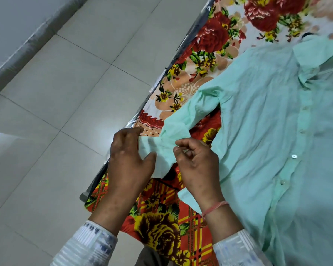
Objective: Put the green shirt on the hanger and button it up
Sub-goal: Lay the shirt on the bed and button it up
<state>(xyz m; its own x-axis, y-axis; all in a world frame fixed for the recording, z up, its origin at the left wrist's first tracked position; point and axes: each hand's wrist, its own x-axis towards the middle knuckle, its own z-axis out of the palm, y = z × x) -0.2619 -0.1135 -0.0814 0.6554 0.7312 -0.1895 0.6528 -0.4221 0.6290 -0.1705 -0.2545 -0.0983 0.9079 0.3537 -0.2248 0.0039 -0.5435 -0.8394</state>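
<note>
Floral sheet (206,41) covered the work surface. Green shirt (261,116) lay flat on it, front up, placket looking closed. No hanger could be made out. Its sleeve (196,106) ran out to the sheet's edge. Left hand (130,160) gripped the cuff (161,150), thumb on top; right hand (198,164) pinched the cuff's near edge. Step judged: fastening the cuff. Next likely needs button and hole lined up.

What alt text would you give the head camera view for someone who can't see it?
A left hand holds the cuff of a green shirt while the right hand curls beside it. The shirt lies flat, buttons up, on a floral sheet, with grey floor tiles to the left.
</note>
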